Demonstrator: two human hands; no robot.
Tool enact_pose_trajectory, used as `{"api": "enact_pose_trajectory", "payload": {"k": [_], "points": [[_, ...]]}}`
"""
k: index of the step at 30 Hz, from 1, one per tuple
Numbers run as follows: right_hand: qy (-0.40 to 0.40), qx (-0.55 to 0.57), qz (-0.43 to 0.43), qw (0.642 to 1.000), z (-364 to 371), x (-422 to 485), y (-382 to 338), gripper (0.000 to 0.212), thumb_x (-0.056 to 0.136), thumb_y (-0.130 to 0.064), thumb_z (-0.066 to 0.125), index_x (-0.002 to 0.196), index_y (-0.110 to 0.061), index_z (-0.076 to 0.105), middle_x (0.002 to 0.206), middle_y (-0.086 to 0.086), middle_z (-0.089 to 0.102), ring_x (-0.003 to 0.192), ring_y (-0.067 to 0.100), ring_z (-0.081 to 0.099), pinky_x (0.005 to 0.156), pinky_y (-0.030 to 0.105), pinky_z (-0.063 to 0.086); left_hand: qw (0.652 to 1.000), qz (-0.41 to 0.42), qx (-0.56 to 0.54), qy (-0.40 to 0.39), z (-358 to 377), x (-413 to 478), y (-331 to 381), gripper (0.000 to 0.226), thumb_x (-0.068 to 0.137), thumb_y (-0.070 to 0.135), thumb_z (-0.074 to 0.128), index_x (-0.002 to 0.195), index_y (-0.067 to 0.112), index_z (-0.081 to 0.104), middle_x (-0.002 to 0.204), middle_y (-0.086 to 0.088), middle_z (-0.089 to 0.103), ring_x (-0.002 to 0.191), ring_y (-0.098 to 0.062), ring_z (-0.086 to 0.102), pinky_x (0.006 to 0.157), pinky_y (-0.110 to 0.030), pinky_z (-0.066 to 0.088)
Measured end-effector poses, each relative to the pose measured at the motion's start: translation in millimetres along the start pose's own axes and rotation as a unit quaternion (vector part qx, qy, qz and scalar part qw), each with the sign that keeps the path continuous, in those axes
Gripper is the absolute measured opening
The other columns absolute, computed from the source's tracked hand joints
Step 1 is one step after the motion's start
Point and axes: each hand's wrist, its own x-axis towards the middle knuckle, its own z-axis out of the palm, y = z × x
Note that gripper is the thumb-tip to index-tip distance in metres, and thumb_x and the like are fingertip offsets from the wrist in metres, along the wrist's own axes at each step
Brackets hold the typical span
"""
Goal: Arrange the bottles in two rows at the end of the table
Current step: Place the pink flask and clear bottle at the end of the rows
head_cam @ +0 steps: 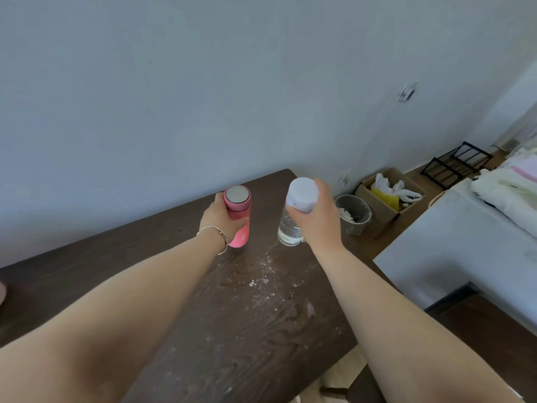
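Note:
A pink bottle (240,216) with a silver top stands near the far end of the dark wooden table (261,309). My left hand (219,219) is wrapped around its left side. To its right is a clear bottle (292,225) with a white cap, and my right hand (318,216) grips it around the cap and upper body. Both bottles are upright, roughly side by side, a short gap between them. Whether their bases rest on the table I cannot tell.
White powder specks lie on the table in front of the bottles. Beyond the table's right edge stand a grey waste bin (354,213) and a cardboard box (389,196) with bags. A white counter (465,257) is at right. A wall lies just behind the table.

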Motion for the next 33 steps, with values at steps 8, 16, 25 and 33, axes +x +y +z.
{"api": "enact_pose_trajectory", "payload": {"k": [8,16,25,33], "points": [[-0.036,0.042,-0.012,0.998,-18.4,-76.7,-27.6,0.084,0.077,-0.035,0.078,0.147,-0.026,0.033,0.141,0.001,0.049,0.130,0.024,0.045,0.099,0.038,0.042,0.999,-0.007,-0.011,0.041,-39.0,-80.2,-12.3,0.060,0.073,0.033,0.075,0.123,0.019,0.045,0.116,-0.004,0.063,0.098,-0.028,0.058,0.079,-0.033,0.044],[-0.096,0.061,-0.054,0.992,-37.1,-148.6,-31.0,0.085,0.075,-0.036,0.078,0.146,-0.028,0.033,0.140,0.000,0.050,0.126,0.024,0.049,0.095,0.038,0.044,0.991,-0.046,-0.034,0.117,-66.1,-183.1,-26.1,0.061,0.074,0.030,0.074,0.125,0.020,0.043,0.112,-0.001,0.060,0.091,-0.023,0.052,0.076,-0.031,0.042],[-0.181,0.087,-0.085,0.976,-34.2,-233.9,-50.4,0.084,0.075,-0.037,0.079,0.146,-0.031,0.033,0.138,-0.002,0.051,0.124,0.025,0.050,0.091,0.038,0.044,0.974,-0.118,-0.043,0.190,-103.8,-299.4,-62.0,0.059,0.074,0.031,0.072,0.124,0.022,0.043,0.106,0.002,0.058,0.092,-0.027,0.057,0.075,-0.033,0.046],[-0.223,0.092,-0.123,0.963,-6.4,-297.8,-95.8,0.083,0.076,-0.037,0.078,0.145,-0.032,0.033,0.137,-0.003,0.050,0.123,0.025,0.051,0.091,0.039,0.046,0.962,-0.145,-0.027,0.230,-153.4,-367.8,-118.6,0.057,0.072,0.032,0.075,0.119,0.022,0.044,0.101,0.002,0.059,0.089,-0.026,0.056,0.074,-0.032,0.045]]}}
